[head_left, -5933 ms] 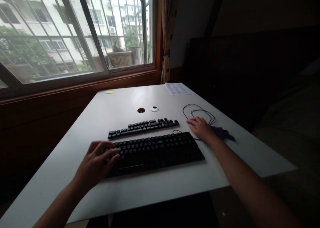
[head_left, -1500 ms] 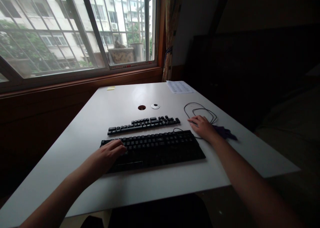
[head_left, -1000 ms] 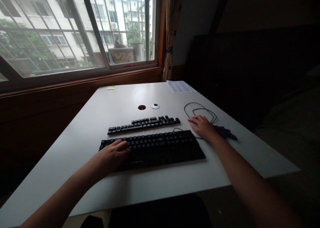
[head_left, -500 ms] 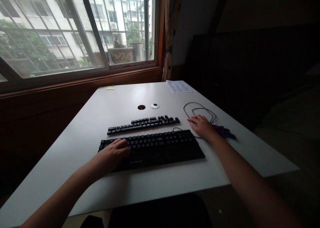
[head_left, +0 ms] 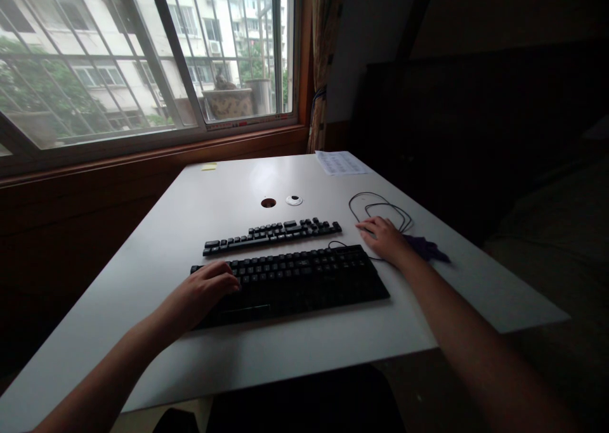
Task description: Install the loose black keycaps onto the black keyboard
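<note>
A black keyboard (head_left: 304, 293) lies near the table's front edge, keycaps on its upper rows and a bare dark lower part. My left hand (head_left: 207, 287) is over its left end, fingers bent and close together. The fingertips are hidden, so whatever they hold cannot be seen. Behind the keyboard, loose black keycaps (head_left: 271, 235) stand in uneven rows. My right hand (head_left: 384, 238) rests on the tabletop to the right, fingers stretched forward, beside a looped black cable (head_left: 380, 195). A purple cloth-like thing (head_left: 428, 249) lies by the right wrist.
The white table (head_left: 157, 230) has a round hole (head_left: 268, 203) with a white round cover (head_left: 294, 200) beside it. Printed paper (head_left: 341, 163) lies at the back right, a yellow note (head_left: 209, 166) at the back left. A barred window (head_left: 228, 52) is beyond.
My left hand has shifted slightly left and toward me over the keyboard. My right hand stays in place, and the view has moved very slightly.
</note>
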`<move>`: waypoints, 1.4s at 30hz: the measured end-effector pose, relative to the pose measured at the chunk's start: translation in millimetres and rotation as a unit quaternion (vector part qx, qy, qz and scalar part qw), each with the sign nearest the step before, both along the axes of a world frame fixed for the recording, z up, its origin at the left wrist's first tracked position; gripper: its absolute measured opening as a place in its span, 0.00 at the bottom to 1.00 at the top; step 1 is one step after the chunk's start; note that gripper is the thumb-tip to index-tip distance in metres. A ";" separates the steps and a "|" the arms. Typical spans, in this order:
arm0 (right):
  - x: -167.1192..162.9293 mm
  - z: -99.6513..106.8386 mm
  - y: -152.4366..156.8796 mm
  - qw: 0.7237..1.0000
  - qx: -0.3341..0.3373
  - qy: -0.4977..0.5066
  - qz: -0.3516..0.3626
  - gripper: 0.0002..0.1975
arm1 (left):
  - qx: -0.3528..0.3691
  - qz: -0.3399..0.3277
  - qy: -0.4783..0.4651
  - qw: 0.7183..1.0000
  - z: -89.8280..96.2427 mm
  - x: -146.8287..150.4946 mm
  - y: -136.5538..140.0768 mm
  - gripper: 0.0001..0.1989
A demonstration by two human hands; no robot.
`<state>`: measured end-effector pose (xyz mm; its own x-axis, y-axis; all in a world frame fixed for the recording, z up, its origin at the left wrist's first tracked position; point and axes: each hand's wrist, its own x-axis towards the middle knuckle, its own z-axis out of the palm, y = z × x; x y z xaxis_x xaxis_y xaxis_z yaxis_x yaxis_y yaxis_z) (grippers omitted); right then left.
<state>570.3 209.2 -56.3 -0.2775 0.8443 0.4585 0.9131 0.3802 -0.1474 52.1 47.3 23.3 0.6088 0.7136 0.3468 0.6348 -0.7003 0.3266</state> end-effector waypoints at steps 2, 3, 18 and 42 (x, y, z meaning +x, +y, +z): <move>-0.3 0.2 -0.2 1.000 0.000 0.000 0.000 0.18 | 0.028 -0.004 0.019 0.999 -3.2 1.2 0.2 0.07; -0.4 0.4 -0.3 1.000 0.000 0.000 0.000 0.18 | 0.044 -0.006 0.034 0.998 -5.1 2.1 0.3 0.07; -0.6 0.6 -0.6 1.000 0.000 0.005 0.002 0.18 | 0.057 -0.057 0.160 0.984 7.8 20.2 3.4 0.09; -0.7 0.7 -0.6 1.000 0.000 0.005 0.002 0.18 | 0.057 -0.035 0.206 0.976 1.2 18.4 0.3 0.10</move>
